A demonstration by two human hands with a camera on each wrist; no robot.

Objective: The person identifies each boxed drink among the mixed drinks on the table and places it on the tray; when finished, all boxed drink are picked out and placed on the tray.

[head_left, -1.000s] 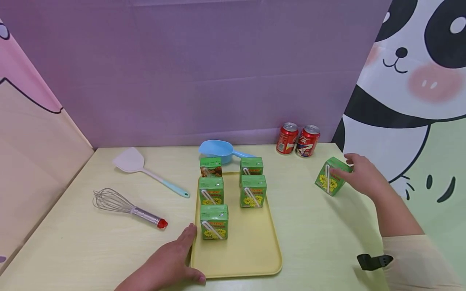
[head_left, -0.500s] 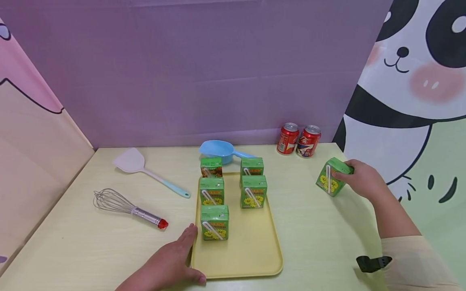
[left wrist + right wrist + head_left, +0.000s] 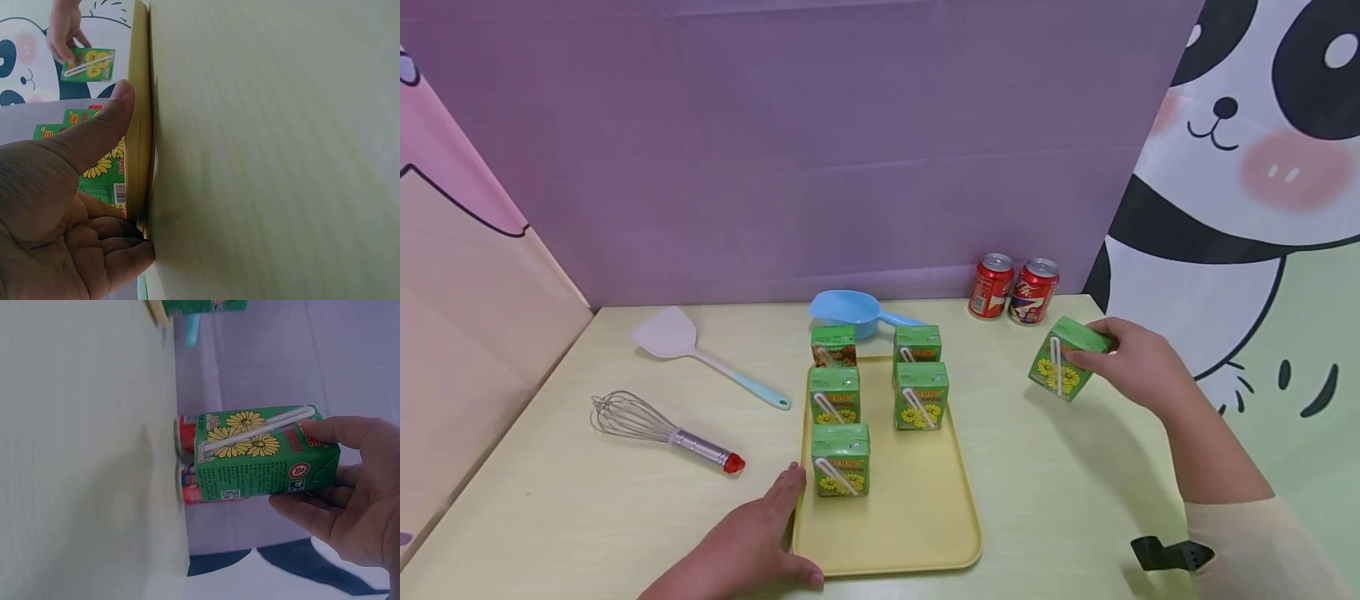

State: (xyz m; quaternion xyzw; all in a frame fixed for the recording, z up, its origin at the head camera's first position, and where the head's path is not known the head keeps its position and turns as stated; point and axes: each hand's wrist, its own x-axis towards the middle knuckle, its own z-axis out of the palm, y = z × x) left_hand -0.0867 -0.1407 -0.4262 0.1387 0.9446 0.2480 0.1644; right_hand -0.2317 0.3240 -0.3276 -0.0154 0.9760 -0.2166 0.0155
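Lifted off the table at the right, a green juice carton point(image 3: 1063, 360) with yellow flowers and a white straw tilts in my right hand point(image 3: 1138, 367). Thumb and fingers grip its top end, as the right wrist view shows for this carton point(image 3: 262, 450). My left hand point(image 3: 741, 533) touches the near left corner of the yellow tray point(image 3: 917, 517), fingers along its left side and thumb at the front edge. On the tray stand several like cartons: three in a left column, the nearest carton point(image 3: 841, 461) in front, and others such as this carton point(image 3: 921, 397) in a right column.
Two red cans point(image 3: 991, 287) stand at the back right. A blue scoop point(image 3: 847, 310) lies behind the tray. Left of it lie a spatula point(image 3: 667, 332) and a whisk point(image 3: 700, 446). A purple backdrop point(image 3: 760, 167) rises behind the table.
My right hand has closed its grip on the green carton, lifted it off the table and moved it a little left. The left hand and tray stay put.
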